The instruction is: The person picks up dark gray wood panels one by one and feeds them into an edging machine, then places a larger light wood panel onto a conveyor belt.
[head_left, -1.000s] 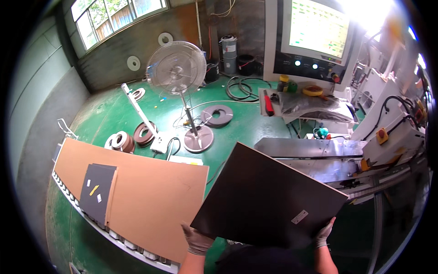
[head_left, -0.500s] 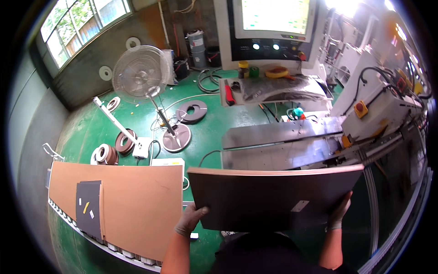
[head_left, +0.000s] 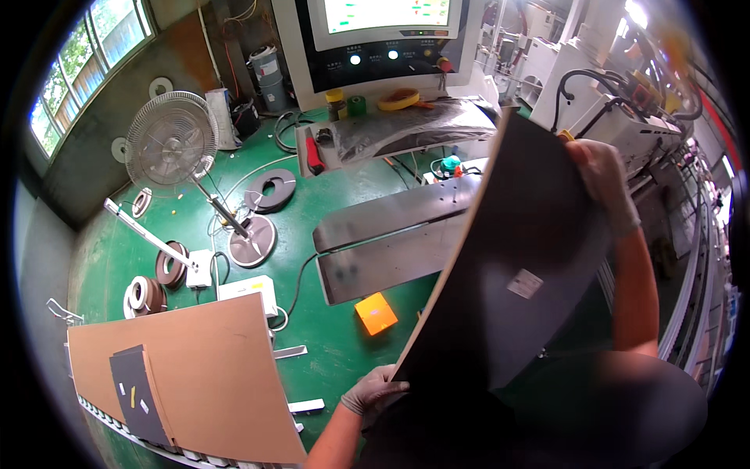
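Note:
A dark panel [head_left: 508, 258] with a pale edge and a small white label [head_left: 525, 284] is held up in front of me, tilted steeply. My left hand [head_left: 375, 388], in a pale glove, grips its lower left corner. At the upper right, my right hand [head_left: 605, 176], gloved too, holds the opposite end, with its fingers partly out of sight behind the panel. Beyond the panel lies the metal bed [head_left: 391, 266] of a machine, partly covered by it.
To the left stands a brown board [head_left: 211, 375] on rollers, carrying smaller dark panels [head_left: 139, 399]. A fan [head_left: 172, 141], rolls of edging [head_left: 148, 295] and an orange box [head_left: 376, 313] are on the green floor. A screen console [head_left: 375, 55] rises ahead; a white machine [head_left: 617, 109] stands right.
The panel has swung from nearly level to steeply tilted, its right end raised by my right hand. My left hand has lowered, and the view has shifted right, revealing the orange box.

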A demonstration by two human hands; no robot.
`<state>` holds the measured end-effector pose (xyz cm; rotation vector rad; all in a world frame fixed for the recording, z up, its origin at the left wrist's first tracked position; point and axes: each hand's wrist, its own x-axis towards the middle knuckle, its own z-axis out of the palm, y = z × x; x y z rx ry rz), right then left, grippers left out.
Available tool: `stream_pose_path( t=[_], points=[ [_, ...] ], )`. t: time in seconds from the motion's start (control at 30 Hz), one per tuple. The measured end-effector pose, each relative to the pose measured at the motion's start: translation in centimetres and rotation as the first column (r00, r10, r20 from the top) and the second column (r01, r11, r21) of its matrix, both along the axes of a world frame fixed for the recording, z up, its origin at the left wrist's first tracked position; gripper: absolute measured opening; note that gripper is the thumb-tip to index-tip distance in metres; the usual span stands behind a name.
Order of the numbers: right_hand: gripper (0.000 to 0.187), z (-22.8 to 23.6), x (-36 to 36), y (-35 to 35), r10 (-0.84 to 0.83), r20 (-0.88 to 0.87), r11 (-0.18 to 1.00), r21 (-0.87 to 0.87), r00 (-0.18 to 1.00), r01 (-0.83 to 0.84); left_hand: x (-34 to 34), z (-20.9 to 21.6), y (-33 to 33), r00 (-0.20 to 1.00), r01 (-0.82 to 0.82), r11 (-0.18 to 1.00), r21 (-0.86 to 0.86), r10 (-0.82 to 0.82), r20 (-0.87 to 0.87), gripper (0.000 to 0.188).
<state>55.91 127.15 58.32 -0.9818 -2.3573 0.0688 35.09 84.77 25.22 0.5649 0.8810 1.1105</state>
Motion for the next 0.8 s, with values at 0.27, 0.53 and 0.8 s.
stream_pose_path(
  t=[0.27,0.53,0.8],
  points=[
    [0.074,-11.3,-9.9,3.8,0.024,0.444,0.988,-0.148,0.896,0.047,5.2,-0.6,6.5,0.751,-0.453,0.891,-0.032,0.361,-0.553,0.058],
    [0.054,-19.9,-11.5,2.7,0.163,0.235,0.987,-0.052,0.958,-0.155,9.8,-4.7,2.0,0.613,-0.672,0.730,-0.123,0.456,-0.645,0.065],
    [0.029,-24.6,-10.4,-2.3,0.174,0.196,0.984,-0.081,0.965,-0.161,10.7,-4.9,-0.8,0.582,-0.669,0.737,-0.097,0.439,-0.684,0.066]
  ],
)
